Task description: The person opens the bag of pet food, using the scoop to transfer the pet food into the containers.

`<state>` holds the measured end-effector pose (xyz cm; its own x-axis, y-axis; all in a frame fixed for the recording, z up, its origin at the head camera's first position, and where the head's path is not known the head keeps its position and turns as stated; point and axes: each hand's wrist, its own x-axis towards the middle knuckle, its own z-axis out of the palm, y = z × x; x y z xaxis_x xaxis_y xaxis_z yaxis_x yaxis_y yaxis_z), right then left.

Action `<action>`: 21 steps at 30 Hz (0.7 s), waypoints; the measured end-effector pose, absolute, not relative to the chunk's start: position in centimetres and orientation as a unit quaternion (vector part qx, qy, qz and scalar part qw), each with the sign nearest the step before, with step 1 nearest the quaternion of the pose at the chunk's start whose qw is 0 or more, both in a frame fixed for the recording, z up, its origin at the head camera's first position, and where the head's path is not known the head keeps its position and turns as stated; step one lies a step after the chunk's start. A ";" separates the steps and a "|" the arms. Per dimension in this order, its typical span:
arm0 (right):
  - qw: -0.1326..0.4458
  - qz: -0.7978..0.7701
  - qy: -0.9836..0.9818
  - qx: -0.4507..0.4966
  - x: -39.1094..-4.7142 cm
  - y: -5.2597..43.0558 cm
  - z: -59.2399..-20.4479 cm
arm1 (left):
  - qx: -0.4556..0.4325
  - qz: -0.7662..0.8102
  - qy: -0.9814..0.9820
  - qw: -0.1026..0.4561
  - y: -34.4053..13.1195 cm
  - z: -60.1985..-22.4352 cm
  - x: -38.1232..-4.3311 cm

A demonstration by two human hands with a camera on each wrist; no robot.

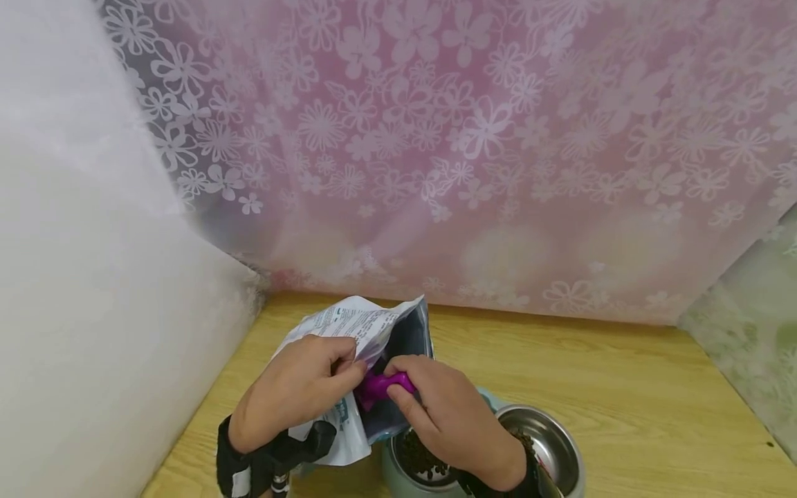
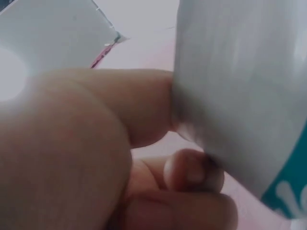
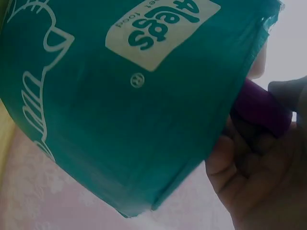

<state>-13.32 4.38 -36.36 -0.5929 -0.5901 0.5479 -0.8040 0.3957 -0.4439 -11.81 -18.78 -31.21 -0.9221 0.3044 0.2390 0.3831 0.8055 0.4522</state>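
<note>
In the head view my left hand (image 1: pixel 301 380) pinches the near edge of a white and teal pet food bag (image 1: pixel 342 321) between thumb and fingers. The bag leans with its dark-lined mouth gaping to the right. My right hand (image 1: pixel 451 415) grips the handle of a purple scoop (image 1: pixel 398 380) at that mouth; its far end is partly hidden in the bag. The right wrist view shows the bag's teal face (image 3: pixel 120 110) in front of the purple handle (image 3: pixel 264 108). The left wrist view has the thumb and fingers (image 2: pixel 144 105) against the bag's side (image 2: pixel 230 96).
Below my right hand stands a pale blue double pet bowl (image 1: pixel 398 477) with steel insets. Brown kibble (image 1: pixel 417 456) lies in the left inset, and some shows in the right steel inset (image 1: pixel 557 443). A flowered pink curtain (image 1: pixel 436 173) hangs behind the wooden table (image 1: pixel 623 394); a white wall rises left.
</note>
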 end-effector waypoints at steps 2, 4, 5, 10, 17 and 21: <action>0.153 0.368 -0.821 0.410 -13.4 4.2 -36.4 | -0.190 -0.256 -0.944 0.083 -18.7 -31.1 -11.9; 0.151 0.391 -0.818 0.394 -13.5 4.1 -36.4 | -0.192 -0.254 -0.944 0.086 -18.6 -31.0 -12.0; 0.149 0.403 -0.818 0.384 -13.6 4.1 -36.4 | -0.194 -0.256 -0.943 0.087 -18.6 -31.0 -12.0; 0.120 0.464 -0.808 0.343 -14.3 4.1 -36.6 | -0.196 -0.260 -0.941 0.089 -18.7 -30.9 -12.1; 0.089 0.541 -0.783 0.293 -14.7 4.2 -37.1 | -0.189 -0.268 -0.942 0.076 -19.0 -31.2 -12.2; 0.103 0.576 -0.762 0.277 -14.8 4.3 -37.2 | -0.189 -0.262 -0.943 0.076 -19.2 -31.4 -12.3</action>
<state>-14.83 4.30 -37.19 -0.8256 -0.3026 0.4762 -0.5405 0.1823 -0.8214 -12.33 -19.20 -31.35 -0.9169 0.3170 0.2424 0.3965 0.7916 0.4650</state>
